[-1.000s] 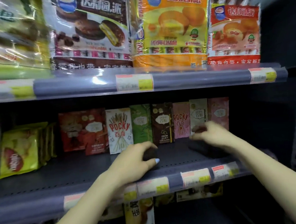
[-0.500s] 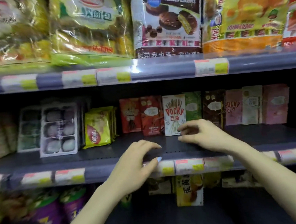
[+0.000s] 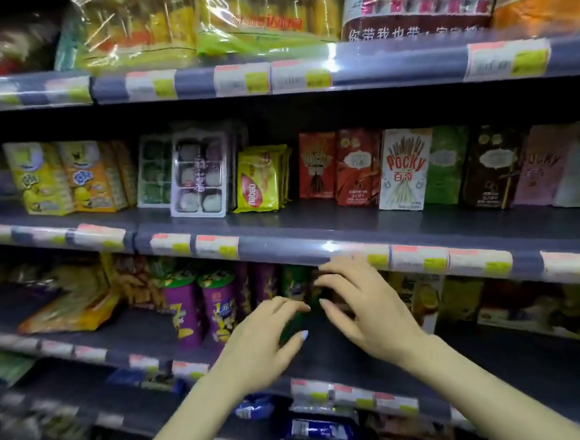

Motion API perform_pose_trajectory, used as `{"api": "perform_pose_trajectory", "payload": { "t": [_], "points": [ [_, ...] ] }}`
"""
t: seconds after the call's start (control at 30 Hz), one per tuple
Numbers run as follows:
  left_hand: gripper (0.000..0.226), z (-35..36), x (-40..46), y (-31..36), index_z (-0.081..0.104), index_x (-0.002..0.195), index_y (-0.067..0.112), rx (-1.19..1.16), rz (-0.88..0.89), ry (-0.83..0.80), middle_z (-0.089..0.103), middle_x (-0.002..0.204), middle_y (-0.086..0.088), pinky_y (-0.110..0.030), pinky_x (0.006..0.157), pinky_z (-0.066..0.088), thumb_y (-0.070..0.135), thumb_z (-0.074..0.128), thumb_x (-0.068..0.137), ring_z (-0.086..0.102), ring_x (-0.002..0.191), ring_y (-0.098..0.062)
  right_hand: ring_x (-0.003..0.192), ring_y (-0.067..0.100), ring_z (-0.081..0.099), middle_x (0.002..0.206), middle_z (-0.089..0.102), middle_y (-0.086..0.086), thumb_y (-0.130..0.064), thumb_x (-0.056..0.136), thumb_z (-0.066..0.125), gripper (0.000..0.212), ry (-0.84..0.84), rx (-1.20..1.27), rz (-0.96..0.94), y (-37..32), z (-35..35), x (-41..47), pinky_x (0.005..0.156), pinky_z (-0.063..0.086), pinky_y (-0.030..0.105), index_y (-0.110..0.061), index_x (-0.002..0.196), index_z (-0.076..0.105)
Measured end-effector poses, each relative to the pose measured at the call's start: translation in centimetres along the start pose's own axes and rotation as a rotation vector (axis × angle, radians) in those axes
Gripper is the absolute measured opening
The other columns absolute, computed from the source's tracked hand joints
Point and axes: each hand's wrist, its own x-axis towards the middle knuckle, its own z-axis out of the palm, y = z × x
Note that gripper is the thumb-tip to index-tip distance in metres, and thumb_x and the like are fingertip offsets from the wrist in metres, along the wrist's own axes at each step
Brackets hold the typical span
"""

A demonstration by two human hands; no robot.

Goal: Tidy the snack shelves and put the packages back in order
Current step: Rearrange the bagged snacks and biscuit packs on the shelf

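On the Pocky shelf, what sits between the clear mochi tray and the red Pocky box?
In the head view, a row of yellow Nabati wafer packs stands between the mochi tray and the red Pocky box.

top shelf bags are chopped off by the frame, can't see their upper halves. left hand and right hand sit in front of a dark green pack, so whether either touches it is anyone's guess. price tags too blurry to read, bottom shelf stuff just smeared
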Motion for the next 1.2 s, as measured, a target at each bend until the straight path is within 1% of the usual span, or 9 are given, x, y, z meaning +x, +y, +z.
{"api": "perform_pose_trajectory", "payload": {
  "t": [0.17, 0.23, 0.37, 0.53, 0.83, 0.97, 1.03, 1.13, 1.2],
  "points": [
    [0.038, -0.3, -4.9, -5.5, 0.049, 0.129, 0.031, -0.048, -0.275, -0.102, 0.056, 0.127, 0.013, -0.029, 0.092, 0.044, 0.042, 0.052, 0.093, 0.051, 0.117, -0.009, 0.106, 0.018, 0.059, 0.11, 0.063, 0.001, -0.029, 0.086, 0.055, 0.026, -0.18, 0.036, 0.043, -2.4, 6.4, -1.3, 0.103, 0.044, 0.042, -0.016, 0.107, 0.064],
    [0.034, -1.1, -7.0, -8.1, 0.051, 0.124, 0.033, -0.07, -0.381, -0.098, 0.06, 0.116, 0.013, -0.028, 0.083, 0.045, 0.04, 0.056, 0.091, 0.057, 0.106, -0.009, 0.106, 0.022, 0.058, 0.112, 0.061, 0.001, -0.028, 0.088, 0.057, 0.029, -0.281, 0.071, 0.09, -3.6, 8.7, -0.6, 0.094, 0.049, 0.038, -0.015, 0.113, 0.062],
    [0.033, -3.8, -10.5, -13.6, 0.056, 0.117, 0.031, -0.071, -0.529, -0.097, 0.067, 0.092, 0.005, -0.033, 0.075, 0.051, 0.037, 0.058, 0.085, 0.061, 0.078, -0.009, 0.117, 0.018, 0.051, 0.125, 0.055, -0.001, -0.03, 0.094, 0.053, 0.035, -0.427, 0.192, 0.162, -7.4, 13.5, 2.5, 0.092, 0.043, 0.031, -0.018, 0.127, 0.052],
    [0.031, -8.5, -14.5, -21.6, 0.056, 0.118, 0.029, -0.062, -0.651, -0.096, 0.064, 0.1, 0.008, -0.034, 0.08, 0.052, 0.033, 0.061, 0.088, 0.063, 0.086, -0.011, 0.106, 0.021, 0.058, 0.115, 0.062, -0.001, -0.033, 0.087, 0.061, 0.035, -0.54, 0.361, 0.268, -14.2, 21.0, 8.9, 0.088, 0.047, 0.037, -0.021, 0.12, 0.056],
    [0.029, -16.2, -19.9, -35.2, 0.057, 0.118, 0.024, -0.061, -0.771, -0.053, 0.06, 0.093, 0.012, -0.03, 0.078, 0.051, 0.03, 0.061, 0.09, 0.062, 0.087, -0.013, 0.099, 0.019, 0.06, 0.106, 0.061, 0.0, -0.042, 0.087, 0.064, 0.045, -0.59, 0.704, 0.725, -23.6, 34.1, 19.1, 0.082, 0.046, 0.033, -0.015, 0.121, 0.053],
    [0.034, -17.1, -20.4, -40.6, 0.057, 0.122, 0.02, -0.091, -0.805, -0.047, 0.063, 0.1, 0.006, -0.019, 0.074, 0.04, 0.027, 0.062, 0.089, 0.059, 0.09, -0.01, 0.078, 0.009, 0.051, 0.101, 0.053, 0.0, -0.044, 0.088, 0.064, 0.041, -0.571, 0.795, 0.969, -24.6, 39.5, 21.9, 0.073, 0.04, 0.029, -0.016, 0.111, 0.045],
    [0.036, -17.4, -20.1, -44.1, 0.056, 0.124, 0.021, -0.121, -0.823, -0.05, 0.064, 0.101, 0.004, -0.02, 0.072, 0.043, 0.028, 0.062, 0.089, 0.061, 0.088, -0.011, 0.082, 0.014, 0.049, 0.095, 0.049, -0.001, -0.042, 0.087, 0.065, 0.042, -0.531, 0.818, 1.067, -24.4, 42.5, 23.3, 0.075, 0.04, 0.032, -0.013, 0.11, 0.045],
    [0.034, -17.7, -19.2, -48.9, 0.056, 0.121, 0.019, -0.117, -0.815, -0.046, 0.063, 0.1, 0.003, -0.015, 0.065, 0.042, 0.026, 0.062, 0.089, 0.06, 0.079, -0.008, 0.106, 0.026, 0.054, 0.118, 0.054, 0.007, -0.044, 0.082, 0.07, 0.067, -0.447, 0.871, 1.213, -23.7, 46.6, 25.1, 0.083, 0.044, 0.034, -0.006, 0.129, 0.044],
    [0.031, -17.7, -18.4, -51.8, 0.057, 0.118, 0.017, -0.119, -0.803, -0.048, 0.065, 0.1, 0.001, -0.014, 0.066, 0.04, 0.025, 0.064, 0.089, 0.061, 0.083, -0.01, 0.11, 0.029, 0.056, 0.126, 0.057, 0.007, -0.051, 0.072, 0.076, 0.081, -0.414, 0.919, 1.29, -23.1, 49.1, 25.8, 0.089, 0.049, 0.04, -0.008, 0.132, 0.045]
  ]
}}
